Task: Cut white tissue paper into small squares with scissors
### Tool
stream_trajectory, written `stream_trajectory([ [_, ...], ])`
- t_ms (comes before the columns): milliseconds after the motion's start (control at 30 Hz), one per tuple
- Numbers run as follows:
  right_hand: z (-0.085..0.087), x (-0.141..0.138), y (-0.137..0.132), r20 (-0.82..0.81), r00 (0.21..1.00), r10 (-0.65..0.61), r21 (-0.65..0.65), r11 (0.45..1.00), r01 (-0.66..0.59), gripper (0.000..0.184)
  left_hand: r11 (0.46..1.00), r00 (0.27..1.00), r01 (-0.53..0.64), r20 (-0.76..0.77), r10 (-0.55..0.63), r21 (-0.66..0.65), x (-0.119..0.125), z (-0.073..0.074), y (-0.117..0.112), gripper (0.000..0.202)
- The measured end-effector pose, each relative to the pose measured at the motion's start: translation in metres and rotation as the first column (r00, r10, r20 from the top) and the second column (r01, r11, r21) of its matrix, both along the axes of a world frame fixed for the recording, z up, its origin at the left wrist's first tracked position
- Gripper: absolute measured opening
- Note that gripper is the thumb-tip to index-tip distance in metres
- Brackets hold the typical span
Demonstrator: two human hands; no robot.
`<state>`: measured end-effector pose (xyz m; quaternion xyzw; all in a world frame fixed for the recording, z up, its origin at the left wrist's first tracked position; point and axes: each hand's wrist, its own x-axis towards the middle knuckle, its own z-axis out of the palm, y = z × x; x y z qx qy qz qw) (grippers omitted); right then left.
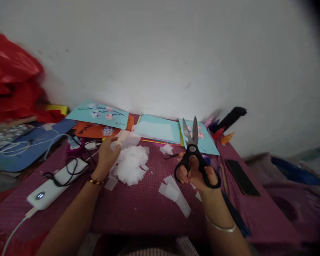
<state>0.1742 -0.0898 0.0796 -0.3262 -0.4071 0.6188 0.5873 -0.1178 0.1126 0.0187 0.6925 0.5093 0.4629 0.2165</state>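
Observation:
My right hand (196,174) grips black-handled scissors (193,149), blades slightly apart and pointing up and away, held above the maroon mat (138,202). My left hand (106,154) pinches a piece of white paper (121,140) just left of a heap of white paper cuttings (130,163). More white scraps (174,193) lie between my hands, in front of the scissors.
Light blue flower cards (101,113) and coloured sheets (158,129) lean along the white wall. A white power bank (54,186) with black and white cables sits at the left, a black phone (241,172) at the right, red plastic (10,78) at far left.

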Motion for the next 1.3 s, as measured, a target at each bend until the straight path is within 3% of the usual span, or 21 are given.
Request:
stream_trajectory([
  [100,-0.008,0.02,0.0,0.027,0.994,-0.105,0.053,0.993,0.103,0.076,0.978,0.993,0.045,-0.116,-0.021,0.203,0.009,0.005,-0.01,0.029],
  [167,-0.018,0.027,0.003,0.002,0.988,-0.157,0.068,0.985,0.157,0.076,0.949,0.972,0.171,-0.2,-0.119,0.267,0.022,0.01,-0.03,0.022],
  [233,-0.027,0.029,0.008,-0.044,0.985,-0.169,0.066,0.983,0.171,0.072,0.901,0.903,0.383,-0.286,-0.32,0.203,0.04,0.014,-0.058,0.012],
  [300,-0.035,0.029,0.013,-0.096,0.984,-0.151,0.056,0.986,0.157,0.066,0.808,0.768,0.589,-0.326,-0.551,0.024,0.061,0.014,-0.087,0.01],
  [367,-0.04,0.027,0.016,-0.141,0.982,-0.124,0.048,0.99,0.131,0.063,0.704,0.622,0.689,-0.357,-0.697,-0.174,0.081,0.012,-0.11,0.012],
  [433,-0.042,0.026,0.018,-0.18,0.98,-0.088,0.048,0.994,0.098,0.061,0.642,0.522,0.701,-0.39,-0.759,-0.311,0.097,0.008,-0.124,0.013],
  [500,-0.043,0.024,0.018,-0.21,0.977,-0.043,0.057,0.997,0.056,0.06,0.623,0.478,0.687,-0.414,-0.775,-0.374,0.11,0.004,-0.13,0.014],
  [633,-0.039,0.022,0.016,-0.26,0.965,0.041,0.086,0.996,-0.019,0.064,0.586,0.457,0.684,-0.371,-0.808,-0.434,0.124,-0.003,-0.129,0.013],
  [800,-0.037,0.021,0.014,-0.324,0.943,0.072,0.11,0.993,-0.038,0.059,0.532,0.449,0.671,-0.288,-0.846,-0.516,0.125,-0.002,-0.126,0.014],
  [933,-0.041,0.021,0.014,-0.366,0.927,0.075,0.107,0.994,-0.038,0.056,0.476,0.515,0.636,-0.126,-0.848,-0.607,0.112,0.015,-0.115,0.005],
  [1000,-0.043,0.021,0.014,-0.383,0.92,0.086,0.111,0.993,-0.046,0.055,0.444,0.6,0.642,0.05,-0.798,-0.626,0.104,0.026,-0.107,0.003],
  [1067,-0.045,0.02,0.013,-0.398,0.912,0.103,0.122,0.991,-0.058,0.053,0.422,0.685,0.683,0.323,-0.653,-0.596,0.097,0.036,-0.1,0.013],
  [1133,-0.047,0.019,0.013,-0.41,0.904,0.123,0.137,0.988,-0.073,0.052,0.443,0.696,0.718,0.564,-0.446,-0.536,0.092,0.042,-0.093,0.02],
  [1200,-0.048,0.016,0.014,-0.411,0.901,0.14,0.146,0.985,-0.086,0.049,0.472,0.653,0.73,0.708,-0.27,-0.493,0.088,0.046,-0.087,0.026],
  [1300,-0.049,0.011,0.014,-0.382,0.914,0.138,0.134,0.987,-0.093,0.047,0.522,0.638,0.711,0.744,-0.197,-0.471,0.083,0.049,-0.079,0.045],
])
